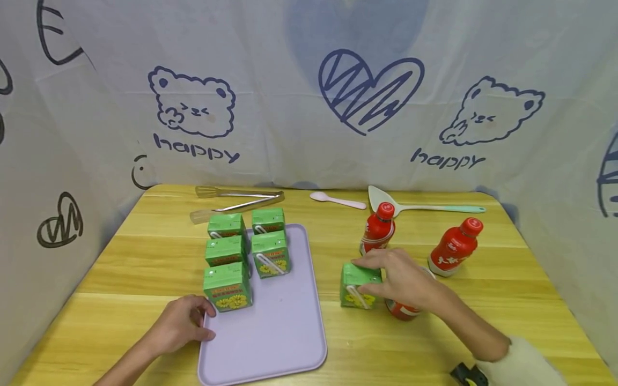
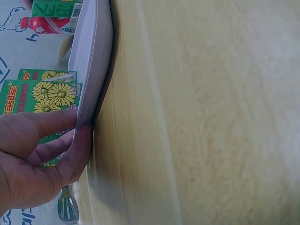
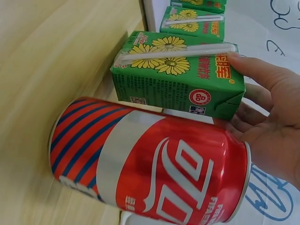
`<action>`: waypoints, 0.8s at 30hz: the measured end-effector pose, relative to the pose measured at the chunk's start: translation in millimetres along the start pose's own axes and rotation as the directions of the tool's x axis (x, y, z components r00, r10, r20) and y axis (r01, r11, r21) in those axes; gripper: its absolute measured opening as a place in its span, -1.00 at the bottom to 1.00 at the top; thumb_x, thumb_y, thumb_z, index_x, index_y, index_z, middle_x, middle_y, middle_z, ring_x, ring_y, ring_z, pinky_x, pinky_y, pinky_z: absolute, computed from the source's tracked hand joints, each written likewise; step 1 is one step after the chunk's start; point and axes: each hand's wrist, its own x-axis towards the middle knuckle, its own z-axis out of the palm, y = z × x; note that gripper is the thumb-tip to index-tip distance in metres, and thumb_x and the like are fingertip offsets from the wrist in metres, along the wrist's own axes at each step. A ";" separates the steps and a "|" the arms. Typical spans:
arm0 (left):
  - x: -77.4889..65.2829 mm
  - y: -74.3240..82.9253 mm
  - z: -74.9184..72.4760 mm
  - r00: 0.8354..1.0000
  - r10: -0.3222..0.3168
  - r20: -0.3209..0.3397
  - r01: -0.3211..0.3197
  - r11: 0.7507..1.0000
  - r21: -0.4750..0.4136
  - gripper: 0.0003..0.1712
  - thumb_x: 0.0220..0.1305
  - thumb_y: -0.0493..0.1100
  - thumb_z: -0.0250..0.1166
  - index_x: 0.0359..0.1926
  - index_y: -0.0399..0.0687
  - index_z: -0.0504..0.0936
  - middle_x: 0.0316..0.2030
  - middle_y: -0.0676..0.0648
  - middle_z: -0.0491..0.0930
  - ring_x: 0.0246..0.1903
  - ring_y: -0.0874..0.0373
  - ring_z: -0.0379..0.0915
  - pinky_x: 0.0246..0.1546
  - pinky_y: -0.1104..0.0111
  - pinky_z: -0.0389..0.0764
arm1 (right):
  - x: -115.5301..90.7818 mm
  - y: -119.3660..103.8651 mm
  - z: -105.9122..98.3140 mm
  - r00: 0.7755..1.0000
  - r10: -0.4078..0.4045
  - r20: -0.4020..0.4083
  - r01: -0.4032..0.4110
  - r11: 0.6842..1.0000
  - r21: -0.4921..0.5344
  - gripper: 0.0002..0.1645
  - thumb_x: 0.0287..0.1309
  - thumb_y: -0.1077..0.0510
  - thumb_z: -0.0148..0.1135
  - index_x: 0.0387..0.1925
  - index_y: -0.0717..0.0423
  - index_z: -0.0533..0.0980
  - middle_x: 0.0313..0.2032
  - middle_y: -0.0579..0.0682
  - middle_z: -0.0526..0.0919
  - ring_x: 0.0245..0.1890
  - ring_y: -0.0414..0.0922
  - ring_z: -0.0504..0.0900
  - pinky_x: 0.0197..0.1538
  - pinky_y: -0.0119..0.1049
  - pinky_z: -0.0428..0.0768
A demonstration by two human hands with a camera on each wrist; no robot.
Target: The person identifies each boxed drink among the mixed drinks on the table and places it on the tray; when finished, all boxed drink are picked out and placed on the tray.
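Note:
My left hand (image 1: 179, 325) pinches the left rim of a lilac tray (image 1: 270, 343), with the thumb along the rim in the left wrist view. Several green drink cartons (image 1: 228, 287) with yellow flowers and straws stand on the tray in two columns, left and back. To the right of the tray, my right hand (image 1: 403, 279) grips a similar drink carton (image 3: 173, 79) at its upper end, fingers behind and thumb at the front. A red soda can (image 3: 154, 159) stands close beside that carton, partly hidden under the hand in the head view.
Two red bottles (image 1: 379, 230) (image 1: 454, 249) stand behind and right of the can. Along the back edge lie metal tongs (image 1: 241, 201), a pink spoon (image 1: 338, 200) and a spatula (image 1: 425, 207). A printed cloth (image 1: 280, 134) hangs behind the table.

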 end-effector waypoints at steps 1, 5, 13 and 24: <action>-0.2 0.3 0.0 1.000 -0.004 0.000 0.004 1.000 0.001 -0.61 -0.31 -0.33 0.56 -0.38 -0.16 0.58 -0.58 -0.02 0.47 -0.53 0.17 0.34 -0.58 0.44 0.37 | 0.1 -0.8 0.3 1.000 0.001 -0.006 -0.001 1.000 0.002 -0.44 -0.03 0.00 0.43 0.06 0.05 0.57 0.00 -0.02 0.66 -0.05 -0.11 0.62 0.00 -0.11 0.58; 0.0 0.7 0.0 1.000 -0.006 0.002 0.006 1.000 0.004 -0.61 -0.31 -0.32 0.56 -0.37 -0.16 0.58 -0.57 -0.02 0.47 -0.52 0.17 0.34 -0.57 0.44 0.37 | 0.6 -5.1 1.2 1.000 0.014 -0.026 -0.013 1.000 0.019 -0.44 -0.03 0.00 0.43 0.06 0.03 0.57 0.01 -0.04 0.65 -0.03 -0.10 0.60 0.02 -0.11 0.57; 0.0 1.0 -0.4 1.000 -0.018 0.005 0.018 1.000 0.004 -0.61 -0.30 -0.33 0.56 -0.37 -0.17 0.58 -0.56 -0.03 0.47 -0.52 0.16 0.34 -0.58 0.43 0.37 | 6.0 -16.6 4.1 0.998 0.000 -0.065 0.004 0.998 0.061 -0.45 -0.02 0.01 0.42 0.05 0.04 0.57 -0.03 -0.08 0.64 -0.11 -0.18 0.56 -0.05 -0.20 0.57; -0.4 1.3 -0.1 1.000 -0.022 0.008 0.022 1.000 -0.008 -0.61 -0.29 -0.33 0.56 -0.37 -0.17 0.57 -0.57 -0.03 0.46 -0.52 0.16 0.34 -0.58 0.43 0.37 | 23.1 -34.5 18.5 0.992 -0.098 -0.083 0.113 0.975 0.193 -0.48 -0.04 0.08 0.44 0.03 0.08 0.58 -0.06 -0.05 0.67 -0.08 -0.16 0.60 -0.05 -0.32 0.57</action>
